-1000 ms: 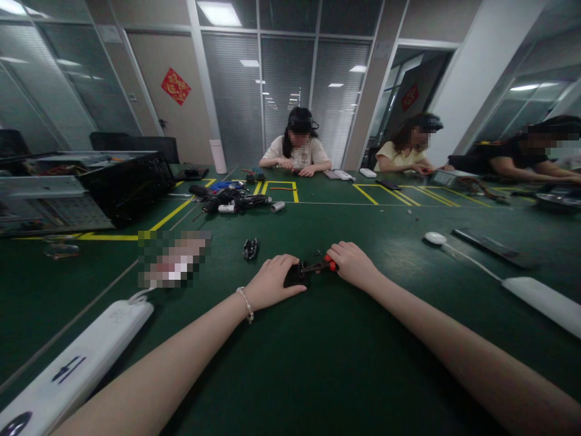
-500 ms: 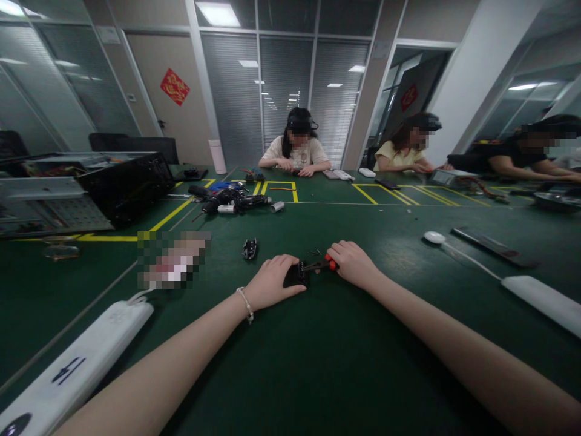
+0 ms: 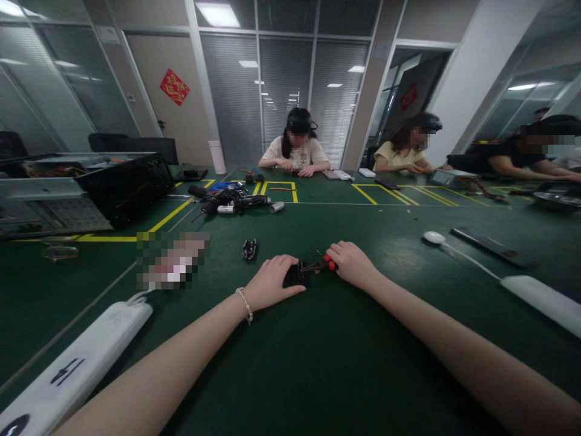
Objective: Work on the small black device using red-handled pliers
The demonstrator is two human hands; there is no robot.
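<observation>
On the green table, my left hand (image 3: 272,281) grips a small black part (image 3: 295,277), thumb along its near edge and fingers over its far side. My right hand (image 3: 351,262) is closed round the red handles of a pair of pliers (image 3: 318,265). The pliers' dark jaws point left and reach the black part's right side; whether they clamp anything is too small to see. A few screw-like bits (image 3: 315,252) lie just beyond the pliers. Left of them, beyond my left hand, sits another small black-and-silver part (image 3: 249,249).
White power strips (image 3: 77,363) lie at the left and right (image 3: 540,300). A dark pile of tools and cables (image 3: 231,200) sits farther back, near an open computer case (image 3: 86,194). A white round-ended cable (image 3: 434,238) lies at right. Several people sit across the table.
Almost nothing differs. Both hands, the black part and the pliers keep practically the same place.
</observation>
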